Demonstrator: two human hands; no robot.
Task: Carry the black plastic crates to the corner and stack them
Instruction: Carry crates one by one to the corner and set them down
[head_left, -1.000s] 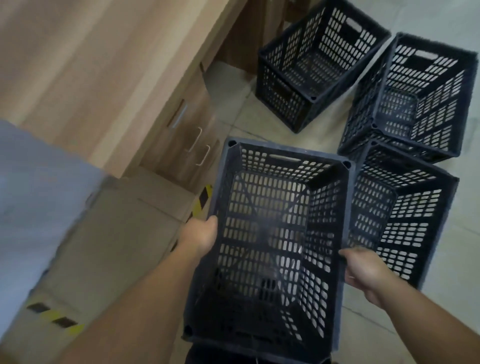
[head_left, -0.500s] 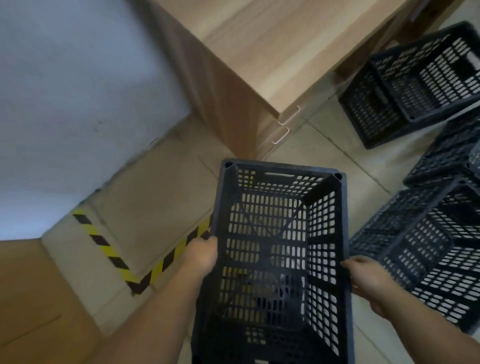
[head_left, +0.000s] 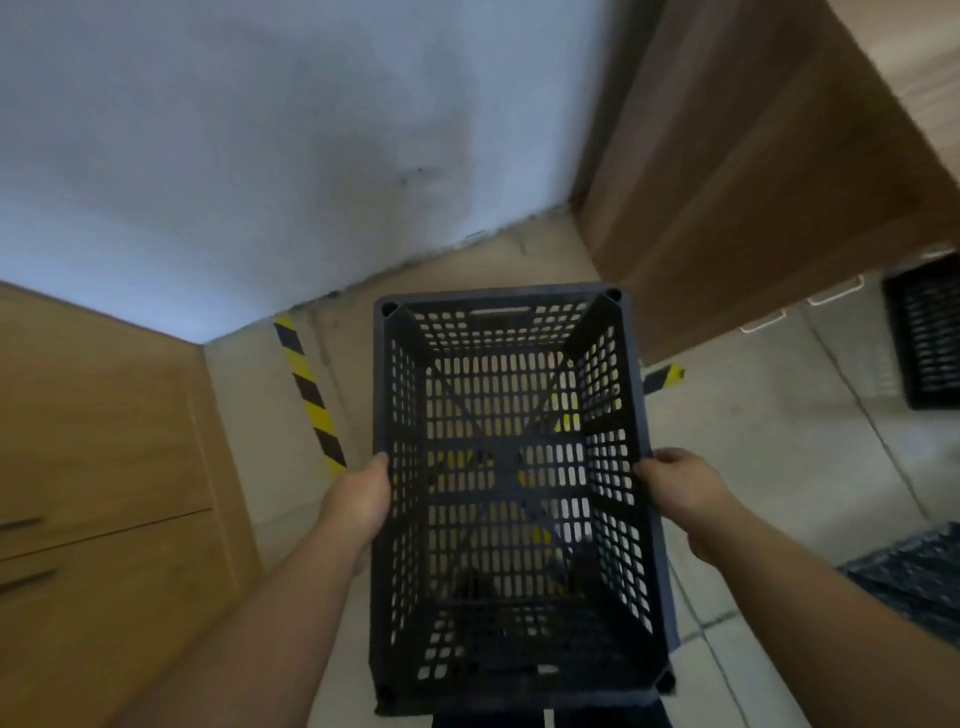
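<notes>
- Black crate (head_left: 514, 467): empty, slotted walls, held level above the floor (head_left: 769, 441), facing the corner where the wall (head_left: 260, 156) meets the wooden cabinet (head_left: 753, 182).
- Left hand (head_left: 358, 506): grip closed on the crate's left long rim.
- Right hand (head_left: 680, 493): grip closed on the right rim.
- Other crates (head_left: 930, 332): at right edge, well apart.
- Hazard: striped tape (head_left: 311, 395) suggests a floor edge; a misstep could tip the load.
- Hazard: the far rim may knock the cabinet.

white wall (head_left: 260, 130), wooden cabinets (head_left: 753, 182) either side, yellow-black floor tape (head_left: 310, 400) on beige tiles (head_left: 769, 441)
</notes>
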